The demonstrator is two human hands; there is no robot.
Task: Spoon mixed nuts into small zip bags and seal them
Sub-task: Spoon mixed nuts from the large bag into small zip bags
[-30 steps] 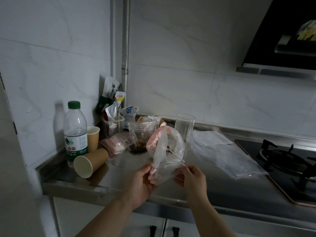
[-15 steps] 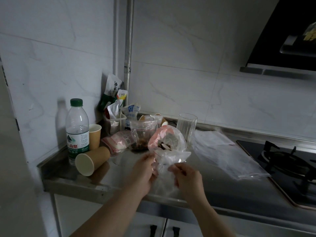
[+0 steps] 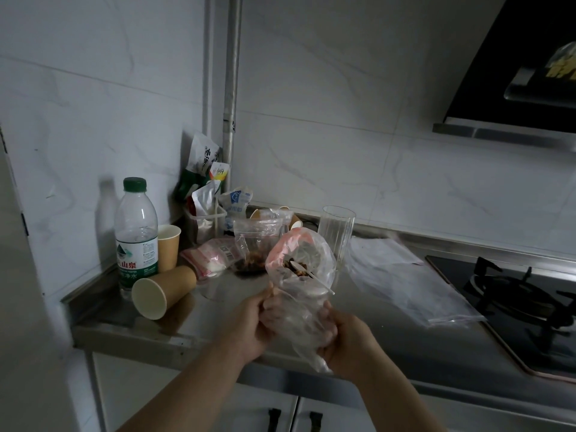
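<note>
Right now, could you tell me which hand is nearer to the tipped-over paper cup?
Left. The left hand grips the plastic bag on the side facing the tipped-over paper cup; the right hand holds the bag's far side.

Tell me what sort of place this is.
Most likely a home kitchen: a gas hob set in a steel counter, a range hood above it, tiled walls, and cabinet doors below.
</note>
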